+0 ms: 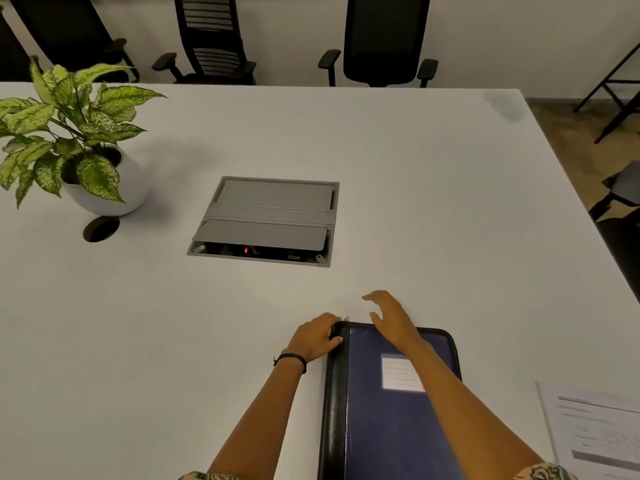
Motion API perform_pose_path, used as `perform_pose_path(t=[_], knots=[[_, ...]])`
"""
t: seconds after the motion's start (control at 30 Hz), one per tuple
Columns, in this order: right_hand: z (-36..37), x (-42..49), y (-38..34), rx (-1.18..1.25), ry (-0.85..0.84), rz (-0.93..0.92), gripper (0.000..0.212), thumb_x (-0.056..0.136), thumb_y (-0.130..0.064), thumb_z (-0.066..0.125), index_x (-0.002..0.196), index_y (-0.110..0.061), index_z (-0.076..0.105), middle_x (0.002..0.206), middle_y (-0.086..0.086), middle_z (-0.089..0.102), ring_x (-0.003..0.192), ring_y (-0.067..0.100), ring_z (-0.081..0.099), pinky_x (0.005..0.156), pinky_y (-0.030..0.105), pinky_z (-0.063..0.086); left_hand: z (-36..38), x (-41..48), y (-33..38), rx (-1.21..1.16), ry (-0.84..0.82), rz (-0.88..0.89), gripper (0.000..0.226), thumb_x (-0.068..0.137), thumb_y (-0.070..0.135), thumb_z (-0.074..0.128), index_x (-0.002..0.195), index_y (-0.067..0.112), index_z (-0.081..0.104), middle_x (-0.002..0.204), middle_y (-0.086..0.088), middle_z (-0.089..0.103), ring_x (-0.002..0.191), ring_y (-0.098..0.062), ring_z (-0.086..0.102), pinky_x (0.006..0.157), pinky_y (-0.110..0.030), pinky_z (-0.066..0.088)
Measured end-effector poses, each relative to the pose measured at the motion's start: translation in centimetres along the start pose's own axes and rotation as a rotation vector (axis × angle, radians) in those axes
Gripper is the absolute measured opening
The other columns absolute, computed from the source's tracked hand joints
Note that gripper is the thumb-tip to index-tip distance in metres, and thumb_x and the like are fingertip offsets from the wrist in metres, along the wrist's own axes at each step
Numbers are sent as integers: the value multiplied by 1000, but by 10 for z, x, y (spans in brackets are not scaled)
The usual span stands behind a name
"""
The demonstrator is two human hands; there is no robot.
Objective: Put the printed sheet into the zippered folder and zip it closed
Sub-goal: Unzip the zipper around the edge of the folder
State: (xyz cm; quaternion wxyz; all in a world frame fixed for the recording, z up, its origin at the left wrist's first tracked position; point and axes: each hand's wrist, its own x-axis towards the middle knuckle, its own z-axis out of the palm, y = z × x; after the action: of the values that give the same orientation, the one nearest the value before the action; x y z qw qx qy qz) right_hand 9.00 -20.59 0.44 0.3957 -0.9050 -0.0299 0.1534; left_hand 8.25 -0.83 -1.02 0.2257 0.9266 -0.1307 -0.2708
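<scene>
White surface (381,150) across the view. At its near edge, right of centre: the zippered folder (391,427), closed flat, blue cover up. By the left edge, a potted plant (104,181); mid-surface, a grey cable box (266,220). At the near right corner, apart from the folder, the printed sheet (595,431). Grips the folder's far left corner with the left hand (317,336), fingers curled round it. Holds the right hand (391,317) over the far edge, fingers spread, grasping nothing. Between them, a small zipper pull (346,319).
</scene>
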Motion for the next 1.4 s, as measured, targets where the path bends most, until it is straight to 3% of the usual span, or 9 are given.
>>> perform_pose_path(t=[0.1, 0.23, 0.47, 0.7, 0.83, 1.13, 1.4], knots=[[6, 14, -5, 20, -120, 40, 34, 89, 2, 44, 119, -8, 57, 122, 14, 59, 110, 26, 55, 100, 38, 45, -4, 11, -4, 18, 12, 3, 44, 93, 32, 53, 134, 18, 48, 136, 0, 52, 112, -21, 58, 94, -33, 45], [15, 27, -11, -21, -229, 47, 33, 89, 4, 41, 113, -5, 61, 120, 17, 61, 108, 28, 56, 99, 39, 45, -7, 24, -7, -7, -3, 1, 37, 91, 29, 57, 126, 17, 54, 130, -2, 57, 110, -22, 59, 91, -32, 44], [20, 43, -15, -142, -258, 39, 35, 89, 7, 35, 108, -3, 63, 118, 18, 58, 109, 29, 54, 97, 38, 44, -8, 38, -8, -49, -65, -29, 31, 88, 22, 62, 118, 13, 59, 126, -7, 58, 114, -24, 54, 96, -35, 43], [32, 52, -12, -232, -230, 81, 23, 84, 6, 43, 91, 0, 64, 93, 11, 53, 94, 31, 58, 77, 35, 45, 1, 42, -9, -150, -20, -81, 23, 91, 21, 57, 111, 9, 59, 119, -10, 60, 105, -27, 57, 84, -31, 42], [34, 54, -12, -244, -231, 79, 18, 81, 7, 45, 83, -1, 61, 90, 13, 57, 87, 31, 59, 70, 34, 43, 2, 43, -7, -168, 10, -107, 19, 91, 15, 54, 107, 8, 61, 115, -11, 63, 104, -27, 58, 83, -32, 44], [29, 51, -4, -361, -190, -89, 17, 84, 0, 51, 84, -7, 67, 97, 13, 62, 86, 28, 58, 78, 36, 44, -2, 45, -2, -84, 51, -113, 20, 92, 10, 51, 107, 9, 64, 117, -10, 66, 107, -27, 60, 87, -32, 47], [28, 49, 4, -449, -102, -153, 22, 88, -4, 49, 87, -14, 68, 101, 6, 61, 93, 23, 54, 87, 30, 33, -8, 46, 0, -25, 38, -98, 19, 92, 14, 54, 108, 9, 65, 116, -9, 67, 108, -27, 60, 89, -33, 44]])
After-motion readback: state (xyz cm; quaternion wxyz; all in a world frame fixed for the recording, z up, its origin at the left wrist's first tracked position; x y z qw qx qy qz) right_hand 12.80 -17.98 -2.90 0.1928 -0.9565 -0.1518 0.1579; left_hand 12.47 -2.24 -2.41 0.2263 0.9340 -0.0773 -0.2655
